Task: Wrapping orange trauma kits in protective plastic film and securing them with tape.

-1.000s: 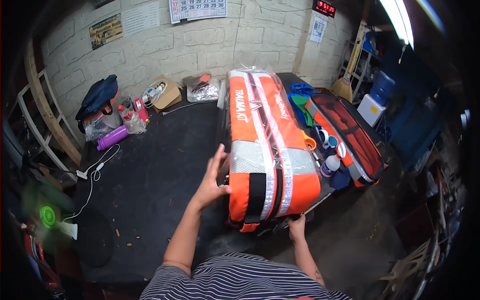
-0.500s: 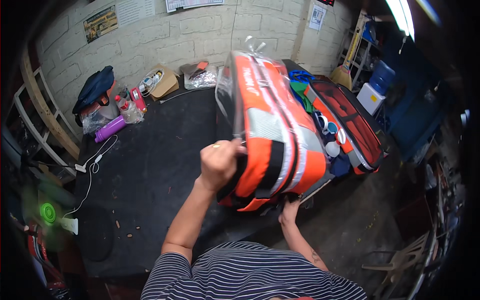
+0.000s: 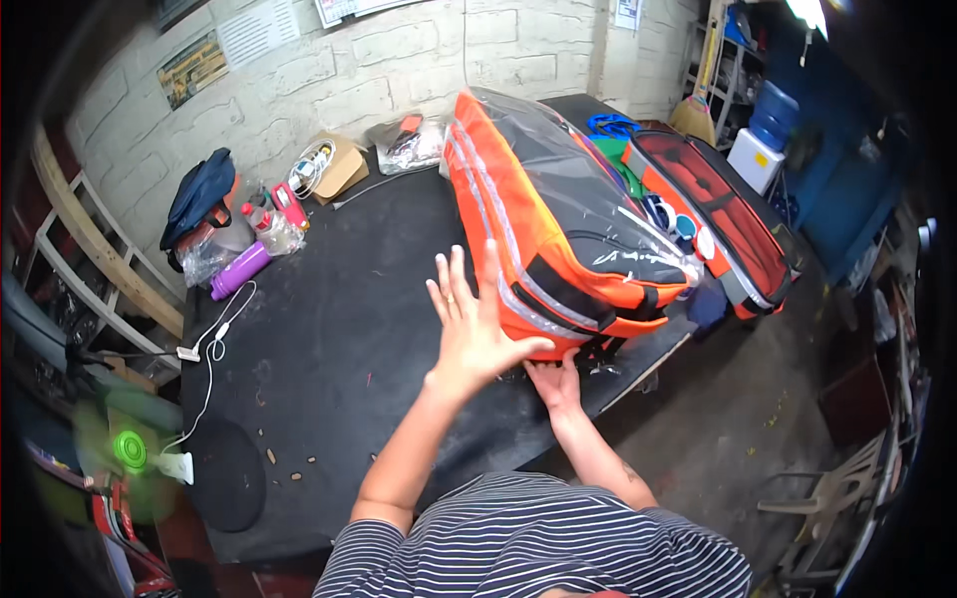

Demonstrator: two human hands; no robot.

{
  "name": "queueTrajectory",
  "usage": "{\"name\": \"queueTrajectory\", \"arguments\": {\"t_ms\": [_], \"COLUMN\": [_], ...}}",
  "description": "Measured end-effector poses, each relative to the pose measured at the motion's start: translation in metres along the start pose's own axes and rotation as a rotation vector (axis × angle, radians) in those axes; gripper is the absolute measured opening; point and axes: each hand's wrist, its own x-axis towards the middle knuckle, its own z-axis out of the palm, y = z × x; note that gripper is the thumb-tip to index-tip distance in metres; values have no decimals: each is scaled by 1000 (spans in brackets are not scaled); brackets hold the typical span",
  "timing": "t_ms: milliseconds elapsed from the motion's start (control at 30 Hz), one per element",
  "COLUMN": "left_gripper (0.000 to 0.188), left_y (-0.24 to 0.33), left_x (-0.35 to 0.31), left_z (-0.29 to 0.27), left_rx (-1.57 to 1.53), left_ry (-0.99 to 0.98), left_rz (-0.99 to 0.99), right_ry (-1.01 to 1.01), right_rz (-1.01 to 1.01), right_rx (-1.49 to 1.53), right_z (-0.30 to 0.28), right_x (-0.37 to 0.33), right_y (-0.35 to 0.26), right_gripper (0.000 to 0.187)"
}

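Left hand (image 3: 469, 324) spreads open beside left flank of orange-black bag (image 3: 573, 219), contact unclear | right hand (image 3: 554, 383) palm-up, nearer bag's near lower edge, closure hidden | bag over black table (image 3: 334, 299), ahead of both, long axis slants away leftward

The head camera looks down and forward; the left hand (image 3: 469, 337) and the right hand (image 3: 555, 385) are near, the table (image 3: 329, 319) lies below, the wall (image 3: 538, 50) stands farther.
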Motion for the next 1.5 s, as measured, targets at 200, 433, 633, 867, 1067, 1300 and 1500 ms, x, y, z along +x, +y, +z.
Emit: {"name": "queueTrajectory", "arguments": {"t_ms": [200,433,633,867,1067,1300,1500], "left_gripper": [72,129,34,30,15,33,13], "left_y": [-10,-33,-100,-138,-163,-161,-119], "left_x": [26,-11,-10,-77,-169,-172,-160], "left_z": [32,26,46,-60,-23,37,-22], "left_rx": [-336,-256,-681,80,-134,-517,-211], "left_ry": [23,119,354,447,469,260,362], "left_rz": [-119,69,-273,112,-449,-773,-361], "right_ry": [-49,-126,-323,-267,-212,-383,235], "right_rz": [37,-9,77,34,153,176,119], "right_rx": [-23,-176,-227,-195,-399,-272,1], "right_z": [-15,-25,7,35,-50,-59,-27], "right_x": [14,15,3,-4,27,21,-32], "right_y": [18,38,59,47,11,36,77], "right_gripper": [61,54,62,70,45,26,39]}}
